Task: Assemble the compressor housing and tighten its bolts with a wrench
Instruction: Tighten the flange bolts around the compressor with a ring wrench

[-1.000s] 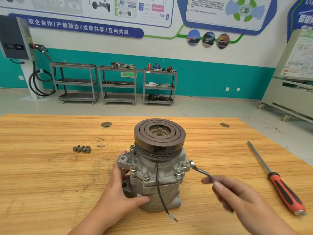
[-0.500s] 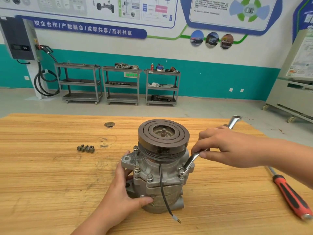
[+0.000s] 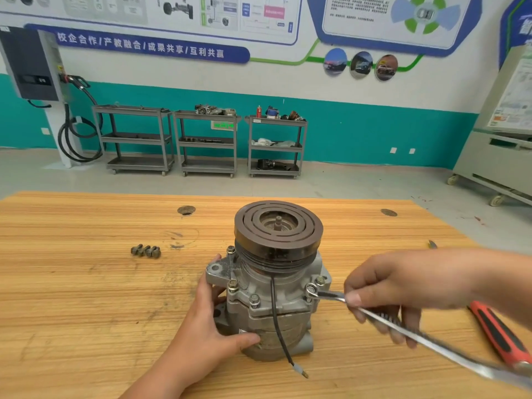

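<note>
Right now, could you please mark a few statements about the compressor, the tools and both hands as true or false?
1. The left hand holds the compressor low on its body. True.
2. The right hand holds a wrench whose ring end sits on a bolt of the housing. True.
3. The red-handled screwdriver lies left of the compressor. False: it lies to the right, beyond the right hand.
4. The compressor lies on its side. False: it stands upright on the table, pulley on top.
5. Loose bolts lie on the table left of the compressor. True.
</note>
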Demonstrator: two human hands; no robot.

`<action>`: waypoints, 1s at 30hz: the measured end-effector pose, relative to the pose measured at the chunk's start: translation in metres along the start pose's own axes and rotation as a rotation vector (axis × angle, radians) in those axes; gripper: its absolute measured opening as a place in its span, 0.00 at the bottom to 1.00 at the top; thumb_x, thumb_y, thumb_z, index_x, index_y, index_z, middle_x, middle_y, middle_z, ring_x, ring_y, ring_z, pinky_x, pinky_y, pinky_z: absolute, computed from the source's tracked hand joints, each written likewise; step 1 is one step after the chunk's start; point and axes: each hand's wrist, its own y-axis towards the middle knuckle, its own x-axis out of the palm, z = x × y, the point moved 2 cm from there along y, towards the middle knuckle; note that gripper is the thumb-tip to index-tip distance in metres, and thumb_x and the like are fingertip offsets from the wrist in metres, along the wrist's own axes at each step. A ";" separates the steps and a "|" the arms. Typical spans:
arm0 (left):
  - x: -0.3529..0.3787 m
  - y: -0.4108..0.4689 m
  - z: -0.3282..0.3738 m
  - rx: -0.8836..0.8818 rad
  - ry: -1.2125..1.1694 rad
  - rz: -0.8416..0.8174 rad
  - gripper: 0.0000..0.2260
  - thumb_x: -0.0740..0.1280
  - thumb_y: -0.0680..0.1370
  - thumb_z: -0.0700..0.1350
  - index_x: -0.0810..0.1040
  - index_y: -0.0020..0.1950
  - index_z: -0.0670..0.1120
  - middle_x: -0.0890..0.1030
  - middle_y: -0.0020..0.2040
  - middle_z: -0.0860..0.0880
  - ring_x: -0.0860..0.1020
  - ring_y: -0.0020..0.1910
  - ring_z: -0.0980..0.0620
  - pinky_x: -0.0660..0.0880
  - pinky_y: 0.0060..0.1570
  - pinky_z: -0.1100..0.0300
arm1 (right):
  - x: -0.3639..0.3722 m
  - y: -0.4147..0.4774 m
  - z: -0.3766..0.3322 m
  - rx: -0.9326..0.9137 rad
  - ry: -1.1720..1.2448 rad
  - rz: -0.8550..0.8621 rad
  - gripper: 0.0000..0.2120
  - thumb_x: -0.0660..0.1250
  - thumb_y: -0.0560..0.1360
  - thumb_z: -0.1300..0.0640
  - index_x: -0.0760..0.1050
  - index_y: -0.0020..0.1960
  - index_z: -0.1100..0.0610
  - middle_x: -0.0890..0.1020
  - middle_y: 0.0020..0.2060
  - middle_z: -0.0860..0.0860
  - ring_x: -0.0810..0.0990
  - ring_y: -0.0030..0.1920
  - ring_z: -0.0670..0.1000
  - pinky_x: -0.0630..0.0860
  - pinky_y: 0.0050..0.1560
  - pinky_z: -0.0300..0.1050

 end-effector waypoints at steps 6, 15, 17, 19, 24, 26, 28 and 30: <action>0.000 0.000 -0.002 0.004 -0.027 -0.002 0.49 0.77 0.47 0.71 0.51 0.60 0.81 0.72 0.63 0.65 0.70 0.60 0.73 0.68 0.56 0.69 | 0.075 0.008 -0.004 -0.180 0.996 0.080 0.11 0.65 0.67 0.55 0.79 0.30 0.60 0.78 0.26 0.59 0.79 0.22 0.54 0.74 0.19 0.39; 0.003 -0.003 0.005 -0.015 -0.011 0.001 0.54 0.82 0.53 0.55 0.50 0.68 0.68 0.74 0.65 0.54 0.73 0.65 0.53 0.69 0.67 0.48 | 0.121 0.037 -0.050 -0.486 1.798 0.153 0.15 0.65 0.64 0.58 0.79 0.35 0.71 0.81 0.34 0.65 0.83 0.30 0.60 0.75 0.18 0.42; 0.005 -0.002 0.001 -0.048 -0.059 0.002 0.56 0.82 0.57 0.52 0.48 0.73 0.63 0.68 0.71 0.51 0.68 0.70 0.49 0.66 0.70 0.48 | 0.127 0.038 -0.052 -0.526 1.801 0.151 0.13 0.64 0.63 0.62 0.80 0.35 0.72 0.82 0.36 0.66 0.83 0.31 0.60 0.76 0.19 0.44; 0.007 -0.003 -0.001 -0.056 -0.095 0.034 0.49 0.79 0.59 0.58 0.53 0.72 0.66 0.71 0.69 0.54 0.70 0.68 0.50 0.68 0.66 0.55 | 0.134 0.039 -0.050 -0.533 1.751 0.124 0.12 0.64 0.62 0.64 0.82 0.37 0.71 0.83 0.37 0.65 0.83 0.31 0.61 0.77 0.21 0.49; 0.004 -0.003 0.001 0.031 -0.024 0.011 0.46 0.80 0.53 0.57 0.58 0.63 0.70 0.77 0.59 0.58 0.76 0.59 0.61 0.71 0.54 0.68 | 0.127 0.030 -0.005 -0.474 1.142 0.162 0.15 0.64 0.71 0.54 0.83 0.52 0.60 0.73 0.26 0.51 0.73 0.28 0.49 0.72 0.32 0.40; 0.000 -0.002 -0.001 0.040 -0.037 -0.005 0.48 0.82 0.56 0.54 0.54 0.64 0.73 0.75 0.62 0.61 0.73 0.59 0.67 0.69 0.53 0.72 | 0.107 0.018 0.016 -0.423 0.749 0.262 0.17 0.63 0.76 0.47 0.79 0.57 0.58 0.68 0.26 0.46 0.66 0.28 0.45 0.64 0.31 0.34; 0.001 -0.002 -0.001 0.042 -0.030 -0.011 0.49 0.82 0.56 0.57 0.53 0.65 0.72 0.74 0.64 0.61 0.72 0.61 0.66 0.69 0.58 0.69 | 0.078 0.003 0.030 -0.373 0.357 0.386 0.20 0.61 0.73 0.40 0.73 0.50 0.57 0.68 0.24 0.44 0.64 0.27 0.43 0.62 0.30 0.32; 0.001 -0.002 -0.002 0.043 -0.027 -0.009 0.49 0.81 0.56 0.59 0.53 0.67 0.70 0.73 0.64 0.61 0.71 0.62 0.68 0.69 0.58 0.69 | 0.048 -0.010 0.032 -0.361 -0.130 0.511 0.15 0.57 0.71 0.39 0.71 0.42 0.50 0.71 0.26 0.43 0.66 0.29 0.42 0.63 0.31 0.34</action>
